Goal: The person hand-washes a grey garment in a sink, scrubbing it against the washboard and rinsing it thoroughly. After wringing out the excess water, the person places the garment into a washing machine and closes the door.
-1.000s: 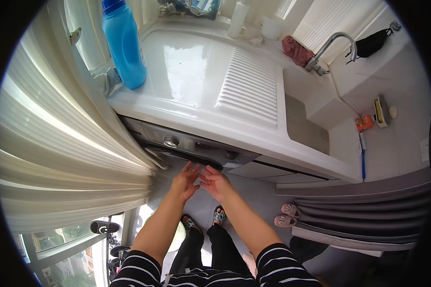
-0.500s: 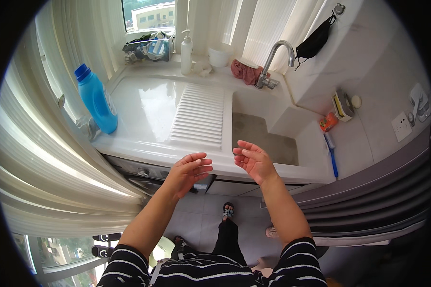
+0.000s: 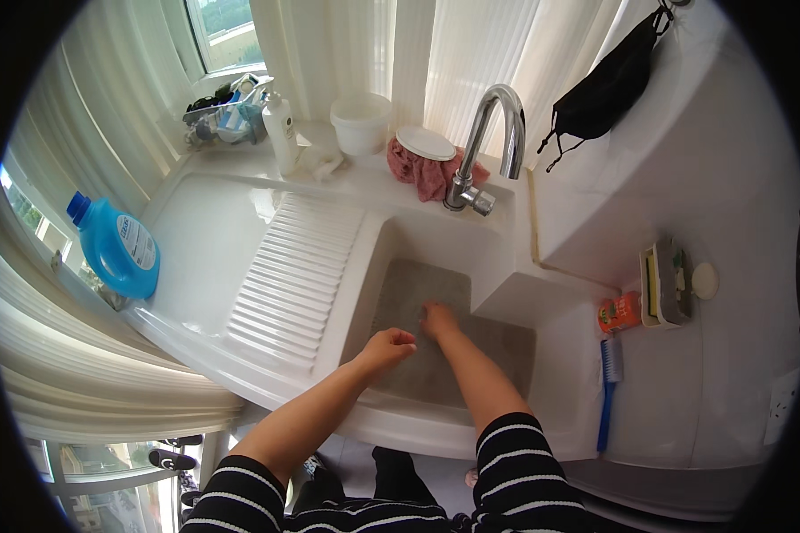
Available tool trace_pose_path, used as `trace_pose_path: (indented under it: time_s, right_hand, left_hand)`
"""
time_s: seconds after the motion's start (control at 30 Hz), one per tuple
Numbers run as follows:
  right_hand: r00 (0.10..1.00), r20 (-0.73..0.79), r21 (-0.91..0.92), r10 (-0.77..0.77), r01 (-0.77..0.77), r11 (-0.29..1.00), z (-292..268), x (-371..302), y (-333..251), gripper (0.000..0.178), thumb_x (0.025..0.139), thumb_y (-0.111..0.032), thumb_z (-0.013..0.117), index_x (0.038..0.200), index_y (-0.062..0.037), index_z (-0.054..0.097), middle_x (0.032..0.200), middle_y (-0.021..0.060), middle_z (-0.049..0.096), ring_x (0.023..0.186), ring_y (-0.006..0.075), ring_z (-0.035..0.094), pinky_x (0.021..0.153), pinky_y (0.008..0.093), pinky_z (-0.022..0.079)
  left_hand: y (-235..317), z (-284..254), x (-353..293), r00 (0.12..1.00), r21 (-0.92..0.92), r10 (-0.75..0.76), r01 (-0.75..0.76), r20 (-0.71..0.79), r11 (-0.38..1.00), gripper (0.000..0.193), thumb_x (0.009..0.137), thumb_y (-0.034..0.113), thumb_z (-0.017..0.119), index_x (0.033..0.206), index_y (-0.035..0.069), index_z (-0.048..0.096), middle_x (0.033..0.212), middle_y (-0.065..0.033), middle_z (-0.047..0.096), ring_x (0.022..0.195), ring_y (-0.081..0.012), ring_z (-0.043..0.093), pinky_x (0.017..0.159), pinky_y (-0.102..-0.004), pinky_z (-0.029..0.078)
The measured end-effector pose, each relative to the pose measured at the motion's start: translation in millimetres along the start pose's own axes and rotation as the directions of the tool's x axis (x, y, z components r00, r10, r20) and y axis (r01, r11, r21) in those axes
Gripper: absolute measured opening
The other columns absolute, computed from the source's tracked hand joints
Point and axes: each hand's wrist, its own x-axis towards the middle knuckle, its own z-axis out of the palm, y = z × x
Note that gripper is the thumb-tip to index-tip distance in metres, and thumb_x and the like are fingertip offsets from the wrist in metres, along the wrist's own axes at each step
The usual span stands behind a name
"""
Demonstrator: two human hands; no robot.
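Observation:
A white sink basin (image 3: 364,258) lies before me, its lower part a murky grey that looks like standing water. Over the basin's left side, my left hand (image 3: 388,348) is loosely curled, with thumb and fingers a little apart and nothing seen between them. My right hand (image 3: 436,321) reaches farther into the middle of the basin and points down. Its fingers are mostly hidden, so what it touches there cannot be made out. A ribbed washboard (image 3: 293,275) is moulded into the counter left of the basin. Behind the basin rises a chrome tap (image 3: 471,169).
A blue detergent bottle (image 3: 120,249) stands at the left. Along the back are a white pump bottle (image 3: 280,133), a white tub (image 3: 361,124) and a reddish cloth (image 3: 422,175) under a white lid (image 3: 426,143). At right lie a blue brush (image 3: 609,391) and a sponge holder (image 3: 665,284).
Both hands have moved from in front of the counter edge forward and down into the basin, the right one farther. My view has come closer to the sink.

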Motion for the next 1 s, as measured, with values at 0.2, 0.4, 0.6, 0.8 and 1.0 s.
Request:
trace_pose_path:
  time_s: [0.2,0.4,0.6,0.8,1.0]
  right_hand:
    - [0.981,0.186,-0.068,0.056,-0.044,0.997,-25.5,7.5,-37.1,0.049,0.076,-0.028,0.075,0.119,-0.0097,0.059,0.129,0.0186,0.051,0.113,0.0357,0.058,0.094,0.0451,0.050]
    - [0.973,0.232,-0.140,-0.005,0.039,0.989,-21.3,13.6,-32.7,0.045,0.074,-0.022,0.076,0.115,-0.0079,0.062,0.122,0.0194,0.055,0.107,0.0349,0.062,0.090,0.0444,0.053]
    - [0.987,0.154,-0.032,-0.050,0.055,0.998,-50.7,-3.4,-36.6,0.044,0.068,-0.021,0.079,0.109,-0.0094,0.066,0.114,0.0182,0.060,0.101,0.0354,0.063,0.088,0.0429,0.053]
    - [0.821,0.549,0.057,-0.158,0.152,0.987,-79.3,-18.5,-8.7,0.047,0.065,-0.028,0.081,0.106,-0.0082,0.068,0.102,0.0150,0.069,0.095,0.0286,0.066,0.083,0.0374,0.053]
    - [0.862,0.475,0.268,-0.177,0.050,0.962,-105.8,-42.0,-2.2,0.036,0.077,-0.024,0.077,0.109,-0.0082,0.069,0.097,0.0083,0.071,0.093,0.0218,0.066,0.077,0.0351,0.055]
  left_hand:
    - [3.1,-23.1,-4.0,0.968,-0.263,-0.234,0.203,-0.092,0.943,0.033,0.088,0.022,0.065,0.116,0.005,0.062,0.106,-0.0059,0.066,0.095,-0.0156,0.062,0.083,-0.0309,0.049]
    - [9.8,-23.6,-4.8,0.965,-0.361,-0.252,0.209,-0.075,0.909,0.031,0.091,0.025,0.063,0.117,0.008,0.059,0.104,-0.0033,0.066,0.089,-0.0126,0.061,0.081,-0.0291,0.048]
    - [9.3,-22.4,-6.9,0.962,-0.407,-0.261,0.207,-0.083,0.890,0.028,0.090,0.023,0.064,0.113,0.008,0.060,0.100,-0.0025,0.066,0.085,-0.0113,0.061,0.075,-0.0273,0.048]
    - [9.8,-21.3,-5.9,0.970,-0.414,-0.226,0.172,-0.085,0.894,0.027,0.089,0.020,0.065,0.111,0.006,0.060,0.097,-0.0033,0.066,0.080,-0.0110,0.061,0.067,-0.0249,0.048]
    - [5.7,-19.0,-2.3,0.972,-0.424,-0.218,0.160,-0.091,0.891,0.027,0.088,0.020,0.065,0.111,0.006,0.060,0.097,-0.0033,0.066,0.079,-0.0112,0.061,0.068,-0.0271,0.047]
